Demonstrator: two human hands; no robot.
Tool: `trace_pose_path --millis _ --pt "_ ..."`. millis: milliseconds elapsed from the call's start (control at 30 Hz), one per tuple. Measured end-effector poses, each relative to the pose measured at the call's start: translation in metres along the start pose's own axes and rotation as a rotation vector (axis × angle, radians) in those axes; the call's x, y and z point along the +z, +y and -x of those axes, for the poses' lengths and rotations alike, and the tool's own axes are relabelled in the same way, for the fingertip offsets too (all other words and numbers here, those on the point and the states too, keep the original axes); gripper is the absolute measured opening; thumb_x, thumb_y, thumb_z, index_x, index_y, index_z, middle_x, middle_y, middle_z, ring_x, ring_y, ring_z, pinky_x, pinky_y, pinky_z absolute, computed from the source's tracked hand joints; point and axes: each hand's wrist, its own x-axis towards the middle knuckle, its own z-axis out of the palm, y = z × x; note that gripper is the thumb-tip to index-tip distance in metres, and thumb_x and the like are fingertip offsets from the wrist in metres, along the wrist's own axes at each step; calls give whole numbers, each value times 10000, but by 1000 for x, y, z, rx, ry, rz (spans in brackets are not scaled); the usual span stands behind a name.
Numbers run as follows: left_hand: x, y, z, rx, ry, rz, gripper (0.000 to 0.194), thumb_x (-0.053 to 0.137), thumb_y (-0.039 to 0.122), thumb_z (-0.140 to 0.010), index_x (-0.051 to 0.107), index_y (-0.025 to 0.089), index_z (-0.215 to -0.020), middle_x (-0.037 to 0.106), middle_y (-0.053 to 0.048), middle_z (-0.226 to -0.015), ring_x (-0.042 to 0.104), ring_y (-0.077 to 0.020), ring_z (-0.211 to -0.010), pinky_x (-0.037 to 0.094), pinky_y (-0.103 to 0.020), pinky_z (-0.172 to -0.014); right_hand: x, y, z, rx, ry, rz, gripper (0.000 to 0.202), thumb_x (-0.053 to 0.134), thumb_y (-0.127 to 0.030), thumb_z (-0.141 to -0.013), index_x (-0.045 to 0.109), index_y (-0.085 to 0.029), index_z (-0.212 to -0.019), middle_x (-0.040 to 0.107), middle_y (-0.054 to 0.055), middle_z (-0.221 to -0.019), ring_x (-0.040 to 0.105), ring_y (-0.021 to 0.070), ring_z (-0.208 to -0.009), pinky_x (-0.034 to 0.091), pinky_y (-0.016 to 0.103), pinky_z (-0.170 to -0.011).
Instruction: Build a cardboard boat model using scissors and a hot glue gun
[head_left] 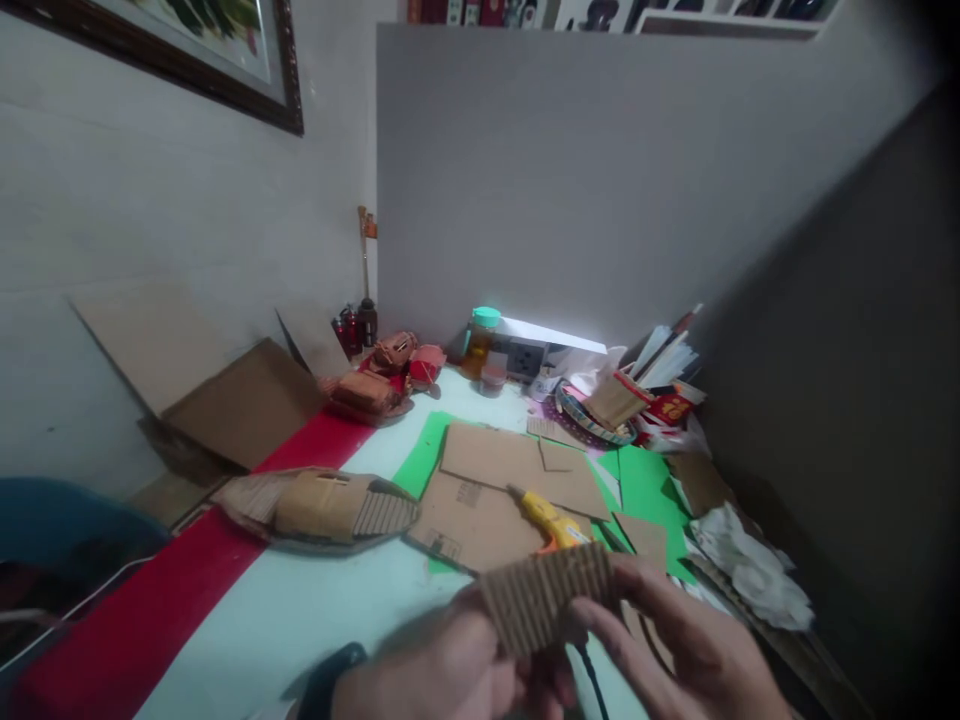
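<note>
Near the bottom of the head view, a small piece of corrugated cardboard [546, 598] with its ridges showing is held up between both hands. My left hand [457, 655] grips its left edge and lower side. The fingers of my right hand [667, 635] close on its right edge, one fingertip on the ridged face. Just behind it a yellow hot glue gun [553, 520] with an orange trigger lies on flat cardboard sheets [487, 520]; the held piece partly hides it. To the left rests a cardboard model boat [319, 508] with a rounded cover.
Several smaller brown and red model boats [371, 390] sit at the back left, beside an open cardboard box [244, 400]. A jar with a green lid [480, 340], a round basket [592, 415], green sheets [649, 490] and crumpled white paper [750, 565] lie around the back and right.
</note>
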Motion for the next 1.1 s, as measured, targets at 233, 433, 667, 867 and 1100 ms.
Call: trace_pose_path --millis 233,433,667,867,1100 --pt "8 20 11 344 229 -167 285 609 421 -904 656 161 -1012 681 -61 -926 623 -181 -866 484 -310 -817 2 -8 -8 261 -33 -245 243 660 -459 -887 659 -219 -853 675 16 -729 721 206 -731 593 213 -612" --pt "-6 33 35 370 233 -335 305 637 339 -894 656 169 -1146 709 -65 -995 637 -182 -776 482 -253 -543 25 -37 -16 298 -173 -504 218 689 -423 -891 669 -209 -931 674 19 -796 664 159 -714 553 212 -622" --pt "-18 40 54 383 340 -474 307 698 344 -864 643 168 -1110 706 -63 -986 599 -169 -747 512 -241 -495 42 -54 -23 360 -201 -630 292 662 -437 -879 675 -156 -954 651 46 -839 578 132 -678 459 204 -524" --pt "-32 29 76 314 422 -538 372 702 389 -858 579 186 -1144 703 -60 -954 600 -175 -711 516 -245 -464 57 -54 -9 401 -295 -600 261 620 -416 -887 639 -157 -912 652 58 -857 600 168 -749 469 258 -626" --pt "-45 10 81 342 562 -609 486 685 378 -857 507 208 -1277 720 -120 -1077 682 -225 -813 514 -242 -509 62 -55 0 372 -371 -456 306 577 -459 -904 607 -161 -843 592 16 -743 535 146 -679 393 240 -589"
